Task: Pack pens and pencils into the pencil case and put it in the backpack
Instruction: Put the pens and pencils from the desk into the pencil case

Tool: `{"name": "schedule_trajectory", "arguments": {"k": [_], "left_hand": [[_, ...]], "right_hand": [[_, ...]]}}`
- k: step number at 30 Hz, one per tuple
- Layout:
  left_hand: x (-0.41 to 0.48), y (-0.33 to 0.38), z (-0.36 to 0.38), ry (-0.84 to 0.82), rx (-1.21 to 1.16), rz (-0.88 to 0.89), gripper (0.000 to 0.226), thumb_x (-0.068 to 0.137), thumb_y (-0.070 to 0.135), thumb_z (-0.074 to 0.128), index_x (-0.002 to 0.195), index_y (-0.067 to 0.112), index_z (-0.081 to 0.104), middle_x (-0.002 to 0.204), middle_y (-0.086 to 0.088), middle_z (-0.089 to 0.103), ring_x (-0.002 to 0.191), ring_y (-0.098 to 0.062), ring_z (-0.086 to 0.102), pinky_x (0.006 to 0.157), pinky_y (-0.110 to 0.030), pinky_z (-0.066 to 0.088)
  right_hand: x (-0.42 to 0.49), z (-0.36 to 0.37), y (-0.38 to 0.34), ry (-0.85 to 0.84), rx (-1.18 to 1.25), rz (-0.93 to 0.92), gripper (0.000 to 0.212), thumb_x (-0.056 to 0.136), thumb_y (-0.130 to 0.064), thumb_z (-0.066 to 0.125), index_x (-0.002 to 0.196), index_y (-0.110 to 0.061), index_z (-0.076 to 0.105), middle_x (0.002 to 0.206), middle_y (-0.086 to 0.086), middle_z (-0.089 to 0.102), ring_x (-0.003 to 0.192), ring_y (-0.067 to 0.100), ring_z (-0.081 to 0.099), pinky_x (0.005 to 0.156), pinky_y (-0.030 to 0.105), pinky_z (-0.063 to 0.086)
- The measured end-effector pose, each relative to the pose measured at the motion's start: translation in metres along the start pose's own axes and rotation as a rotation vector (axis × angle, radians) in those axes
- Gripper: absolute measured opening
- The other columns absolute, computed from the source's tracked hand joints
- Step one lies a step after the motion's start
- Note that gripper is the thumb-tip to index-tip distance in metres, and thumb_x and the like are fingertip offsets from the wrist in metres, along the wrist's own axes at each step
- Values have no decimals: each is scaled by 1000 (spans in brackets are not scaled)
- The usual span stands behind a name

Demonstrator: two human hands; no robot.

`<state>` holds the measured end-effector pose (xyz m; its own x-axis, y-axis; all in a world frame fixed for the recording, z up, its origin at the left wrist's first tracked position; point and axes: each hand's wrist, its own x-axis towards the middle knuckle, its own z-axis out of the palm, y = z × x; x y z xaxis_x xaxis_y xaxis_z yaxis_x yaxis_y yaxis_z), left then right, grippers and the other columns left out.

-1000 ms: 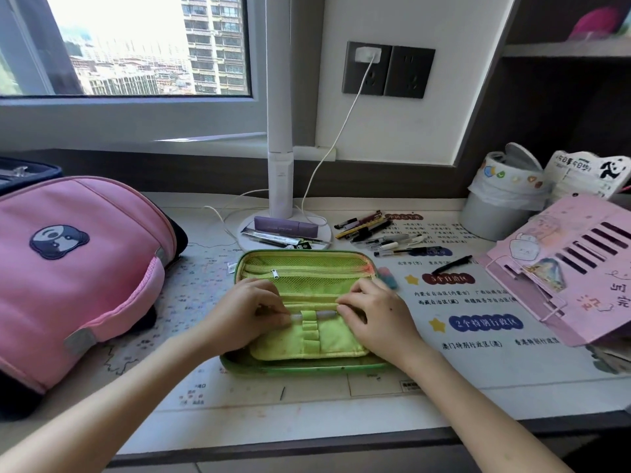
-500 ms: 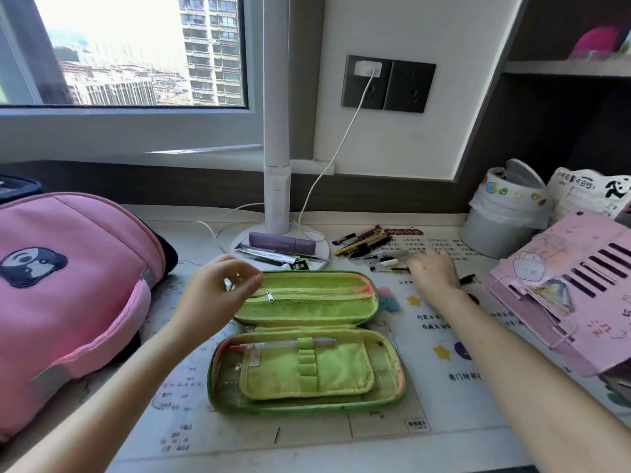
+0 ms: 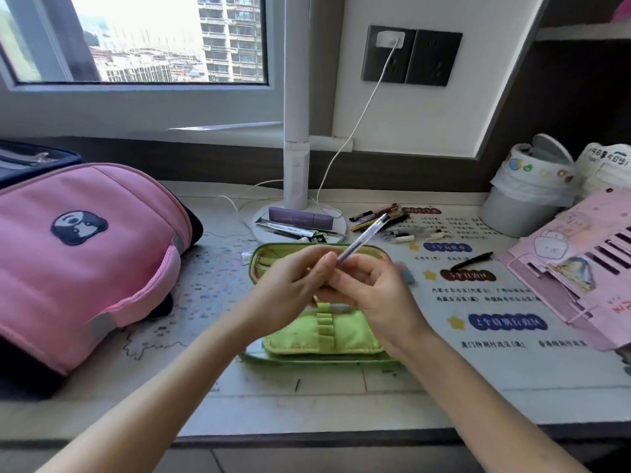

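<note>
The green pencil case [image 3: 321,332] lies open on the desk in front of me, its elastic loops facing up. Above it, my left hand [image 3: 293,285] and my right hand [image 3: 372,288] together grip a clear pen [image 3: 363,241] that slants up to the right. My hands hide the middle of the case. A pile of loose pens and pencils [image 3: 386,221] lies behind the case on the right, and a single black pen [image 3: 473,261] rests further right. The pink backpack [image 3: 85,254] with a panda patch lies on the desk at the left.
A white lamp post [image 3: 296,158] stands behind the case, its round base holding a purple box [image 3: 300,218]. A small lined bin [image 3: 526,196] and a pink folder [image 3: 580,264] sit at the right. A white cable runs from the wall socket [image 3: 411,54].
My right hand reached to the pen pile, took a clear pen and came back over the case. My left hand moved in from the case's lid to grip the same pen.
</note>
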<state>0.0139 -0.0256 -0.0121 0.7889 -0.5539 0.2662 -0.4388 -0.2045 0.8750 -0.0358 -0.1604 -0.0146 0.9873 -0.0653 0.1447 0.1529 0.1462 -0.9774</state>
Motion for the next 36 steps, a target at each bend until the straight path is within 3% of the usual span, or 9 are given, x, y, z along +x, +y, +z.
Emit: {"name": "schedule_trajectory", "arguments": {"k": [3, 7, 11, 13, 17, 19, 24, 29, 36], "left_hand": [[-13, 0, -2, 14, 127, 6, 24, 95, 27, 42, 109, 25, 61, 73, 23, 60, 63, 9, 54, 56, -6, 39], [-35, -14, -26, 61, 318, -60, 14, 93, 28, 48, 93, 34, 60, 67, 8, 64, 59, -8, 56, 57, -26, 43], [-51, -38, -54, 68, 643, 0, 7, 85, 39, 56, 82, 35, 61, 59, 26, 57, 62, 0, 51, 52, -13, 32], [-52, -48, -59, 8, 764, 117, 22, 79, 50, 50, 80, 34, 64, 59, 27, 53, 63, -3, 46, 55, -17, 35], [-41, -54, -59, -19, 878, 233, 26, 76, 50, 53, 76, 31, 70, 66, 14, 62, 59, -13, 47, 55, -13, 31], [-35, -55, -60, -17, 886, 247, 24, 74, 51, 56, 74, 32, 71, 66, 13, 63, 61, -11, 42, 56, -10, 27], [-28, -59, -61, -21, 879, 229, 14, 70, 42, 64, 72, 30, 71, 66, 9, 64, 62, -13, 41, 54, -23, 32], [-21, -57, -37, -51, 779, 204, 30, 72, 55, 52, 75, 33, 73, 65, 11, 65, 66, -13, 49, 61, -30, 42], [-12, -50, -9, 22, 815, 175, 23, 62, 56, 63, 71, 37, 72, 71, 11, 59, 74, -17, 52, 70, -30, 29]], "right_hand": [[-6, 8, 11, -58, -113, 26, 13, 86, -4, 62, 95, -1, 70, 84, 12, 72, 77, 18, 68, 69, 29, 57], [-5, -11, 28, 118, -395, 29, 11, 86, -10, 63, 92, -13, 72, 74, -4, 69, 71, 11, 64, 63, 25, 53], [-4, -35, 40, 284, -792, -53, 12, 85, -10, 62, 91, -10, 72, 81, -3, 69, 78, 11, 63, 73, 22, 51], [-6, -35, 42, 257, -830, -87, 12, 86, -11, 61, 89, -10, 72, 80, -3, 68, 77, 10, 62, 69, 17, 49], [-8, -32, 47, 217, -899, -105, 12, 86, -17, 60, 86, -15, 72, 80, -5, 70, 77, 10, 63, 70, 27, 52], [-9, -34, 47, 227, -883, -103, 12, 86, -15, 60, 84, -15, 72, 79, -4, 70, 76, 9, 63, 70, 28, 53], [-11, -34, 48, 203, -884, -115, 12, 86, -15, 60, 84, -12, 72, 79, -3, 69, 77, 9, 62, 70, 28, 53], [-8, -35, 49, 204, -881, -88, 12, 86, -15, 60, 84, -13, 72, 78, -3, 69, 75, 10, 62, 69, 29, 53], [-7, -36, 42, 185, -885, -62, 11, 85, -11, 61, 82, -12, 71, 76, -3, 66, 69, 4, 58, 59, 7, 43]]}}
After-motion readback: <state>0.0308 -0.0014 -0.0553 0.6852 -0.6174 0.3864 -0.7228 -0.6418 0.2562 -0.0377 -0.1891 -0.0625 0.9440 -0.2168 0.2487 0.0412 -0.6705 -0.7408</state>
